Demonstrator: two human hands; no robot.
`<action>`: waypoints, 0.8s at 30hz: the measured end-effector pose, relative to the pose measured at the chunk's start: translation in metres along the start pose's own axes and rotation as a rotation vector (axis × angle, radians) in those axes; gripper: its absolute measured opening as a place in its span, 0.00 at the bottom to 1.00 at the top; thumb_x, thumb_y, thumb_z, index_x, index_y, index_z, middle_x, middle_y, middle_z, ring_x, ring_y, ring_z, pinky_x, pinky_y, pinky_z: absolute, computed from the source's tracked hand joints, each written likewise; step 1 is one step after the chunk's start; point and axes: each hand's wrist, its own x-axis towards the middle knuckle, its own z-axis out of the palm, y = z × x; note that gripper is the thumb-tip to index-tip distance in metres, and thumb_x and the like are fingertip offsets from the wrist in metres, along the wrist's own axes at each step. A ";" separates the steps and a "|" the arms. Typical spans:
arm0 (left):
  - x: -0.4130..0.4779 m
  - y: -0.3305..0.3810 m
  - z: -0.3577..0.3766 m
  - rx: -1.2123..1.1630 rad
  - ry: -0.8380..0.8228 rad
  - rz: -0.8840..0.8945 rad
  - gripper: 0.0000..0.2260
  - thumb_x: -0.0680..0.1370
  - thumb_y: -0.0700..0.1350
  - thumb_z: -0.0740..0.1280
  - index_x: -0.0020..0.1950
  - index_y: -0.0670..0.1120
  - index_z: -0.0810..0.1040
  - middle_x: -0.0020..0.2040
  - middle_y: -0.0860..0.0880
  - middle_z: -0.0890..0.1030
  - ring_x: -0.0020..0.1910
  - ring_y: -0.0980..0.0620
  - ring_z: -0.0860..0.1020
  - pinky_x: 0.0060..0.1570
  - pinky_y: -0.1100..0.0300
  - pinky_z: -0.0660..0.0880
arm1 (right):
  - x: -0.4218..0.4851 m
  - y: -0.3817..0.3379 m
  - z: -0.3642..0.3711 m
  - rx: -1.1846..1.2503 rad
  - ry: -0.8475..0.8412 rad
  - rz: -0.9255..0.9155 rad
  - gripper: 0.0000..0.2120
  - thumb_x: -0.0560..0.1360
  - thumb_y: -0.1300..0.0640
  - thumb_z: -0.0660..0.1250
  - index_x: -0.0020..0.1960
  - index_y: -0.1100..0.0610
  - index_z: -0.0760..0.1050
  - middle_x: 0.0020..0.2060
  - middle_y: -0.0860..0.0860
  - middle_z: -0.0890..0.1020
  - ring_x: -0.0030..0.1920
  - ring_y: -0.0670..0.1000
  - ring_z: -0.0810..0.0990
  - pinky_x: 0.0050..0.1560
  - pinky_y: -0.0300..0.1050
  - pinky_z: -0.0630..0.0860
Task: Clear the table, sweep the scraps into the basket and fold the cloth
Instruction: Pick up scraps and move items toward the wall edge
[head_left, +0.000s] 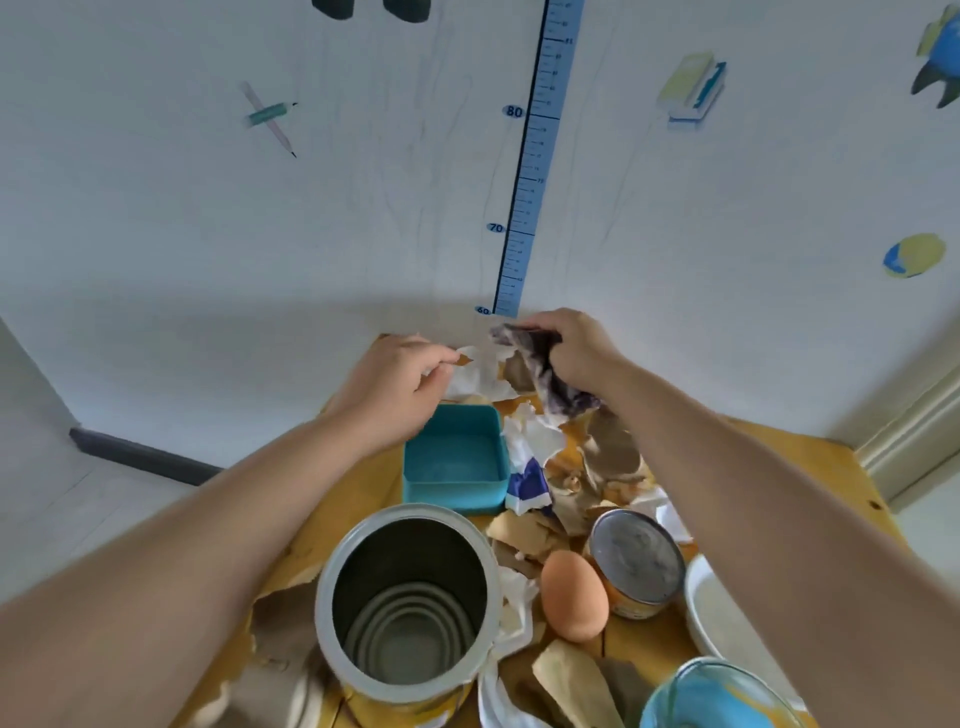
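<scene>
My right hand (576, 348) is closed on a crumpled dark purple cloth (545, 374), lifted at the far end of the wooden table (810, 467). My left hand (400, 379) pinches a white paper scrap (483, 371) just left of the cloth. Torn brown and white paper scraps (613, 457) lie scattered across the table's middle. A teal square basket (454, 460) stands empty below my left hand.
A large open metal tin (410, 603) stands near me, with an egg (574, 595) and a sealed can (639, 561) to its right. A white plate (711, 618) and a glass bowl (722, 696) sit at the right near edge. The wall is right behind the table.
</scene>
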 end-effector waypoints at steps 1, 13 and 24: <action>0.000 -0.001 0.002 0.000 -0.005 0.006 0.14 0.79 0.44 0.58 0.62 0.45 0.76 0.61 0.46 0.78 0.62 0.49 0.72 0.54 0.62 0.64 | 0.003 -0.003 0.007 -0.071 -0.042 -0.003 0.31 0.70 0.73 0.51 0.62 0.47 0.75 0.57 0.53 0.76 0.56 0.55 0.74 0.53 0.44 0.70; -0.006 -0.015 -0.001 -0.112 -0.003 -0.085 0.14 0.80 0.45 0.56 0.62 0.45 0.76 0.62 0.47 0.76 0.62 0.51 0.71 0.54 0.63 0.64 | -0.014 -0.003 0.010 -0.409 -0.489 -0.104 0.31 0.70 0.73 0.52 0.60 0.44 0.76 0.61 0.51 0.76 0.60 0.56 0.71 0.62 0.51 0.69; -0.023 0.001 -0.022 -0.254 0.007 -0.185 0.16 0.81 0.47 0.54 0.56 0.40 0.77 0.56 0.43 0.79 0.55 0.46 0.75 0.56 0.54 0.71 | -0.071 -0.004 -0.001 -0.469 -0.478 -0.179 0.29 0.72 0.73 0.53 0.60 0.47 0.76 0.60 0.50 0.74 0.61 0.56 0.69 0.63 0.55 0.67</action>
